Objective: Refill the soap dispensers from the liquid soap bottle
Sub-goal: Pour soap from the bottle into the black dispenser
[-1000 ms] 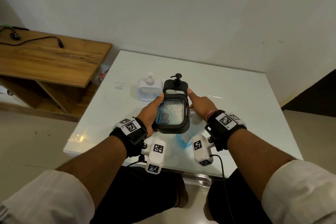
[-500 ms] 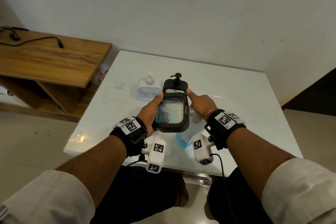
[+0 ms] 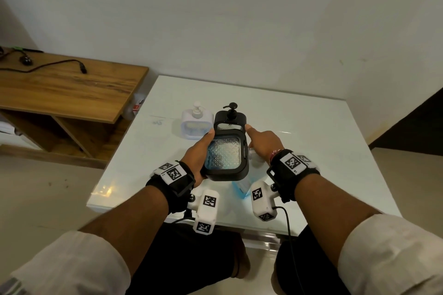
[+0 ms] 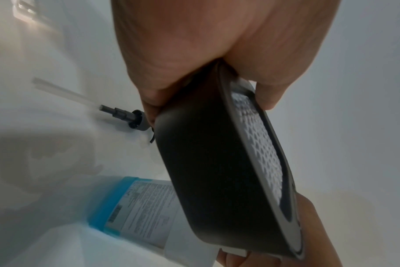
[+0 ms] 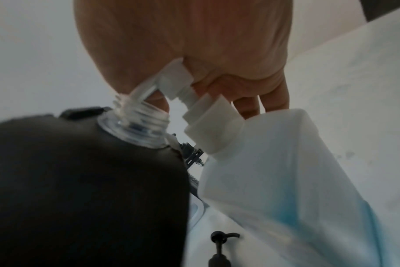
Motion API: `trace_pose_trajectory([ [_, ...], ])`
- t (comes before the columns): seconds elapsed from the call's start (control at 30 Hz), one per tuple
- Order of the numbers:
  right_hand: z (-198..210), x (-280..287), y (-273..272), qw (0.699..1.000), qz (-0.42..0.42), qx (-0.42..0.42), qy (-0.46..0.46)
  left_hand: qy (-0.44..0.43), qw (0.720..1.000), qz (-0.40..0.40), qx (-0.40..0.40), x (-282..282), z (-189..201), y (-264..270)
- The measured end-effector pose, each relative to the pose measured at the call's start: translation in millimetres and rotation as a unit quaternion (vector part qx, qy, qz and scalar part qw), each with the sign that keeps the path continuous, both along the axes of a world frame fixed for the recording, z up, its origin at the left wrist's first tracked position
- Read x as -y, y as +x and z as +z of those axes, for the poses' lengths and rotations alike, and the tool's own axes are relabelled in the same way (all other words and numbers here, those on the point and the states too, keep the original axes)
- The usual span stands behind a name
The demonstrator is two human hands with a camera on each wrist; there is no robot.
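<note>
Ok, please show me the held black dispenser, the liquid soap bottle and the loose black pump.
black dispenser [image 3: 223,155]: head view, on its patterned clear front window.
liquid soap bottle [image 5: 286,180]: right wrist view, on its white shoulder below the pump.
loose black pump [image 4: 136,120]: left wrist view, on its round collar.

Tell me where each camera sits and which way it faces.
Head: on the head, facing forward and down at the table; forearms, left hand and right hand show.
Left wrist: on the left wrist, facing along the palm at the gripped black dispenser; palm and fingers show.
Right wrist: on the right wrist, facing the soap bottle pump at the black dispenser's neck; palm and fingers show.
Shared: both wrist views show black dispenser and soap bottle.
</note>
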State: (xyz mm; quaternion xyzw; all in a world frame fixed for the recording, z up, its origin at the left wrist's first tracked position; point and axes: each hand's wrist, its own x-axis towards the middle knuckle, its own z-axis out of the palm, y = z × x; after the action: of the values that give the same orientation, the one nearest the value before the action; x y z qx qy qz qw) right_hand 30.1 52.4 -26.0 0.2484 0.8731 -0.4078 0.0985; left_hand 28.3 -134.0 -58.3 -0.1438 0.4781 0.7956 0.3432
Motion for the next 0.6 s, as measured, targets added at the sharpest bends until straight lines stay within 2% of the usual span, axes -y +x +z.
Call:
trace_pose_trajectory([
  [0.17, 11.9, 0.3, 9.4, 0.983, 0.034, 0.011, -0.18, 0.02, 1.0, 0.009, -0.005, -1.8, -5.5, -2.8],
  [0.23, 8.6, -3.4, 12.1, 0.974, 0.053, 0.01, -0.221, 0.025, 1.0, 0.018, -0.007, -1.3, -7.4, -5.4],
  [0.37, 8.6, -2.1, 15.7, 0.961, 0.072, 0.01, -0.268, 0.027, 0.999, 0.033, -0.007, -0.6, -10.1, -8.7],
  [0.6, 7.4, -4.0, 18.4, 0.957, 0.075, -0.001, -0.28, 0.004, 0.998, 0.059, -0.019, 0.5, -17.3, -11.1],
])
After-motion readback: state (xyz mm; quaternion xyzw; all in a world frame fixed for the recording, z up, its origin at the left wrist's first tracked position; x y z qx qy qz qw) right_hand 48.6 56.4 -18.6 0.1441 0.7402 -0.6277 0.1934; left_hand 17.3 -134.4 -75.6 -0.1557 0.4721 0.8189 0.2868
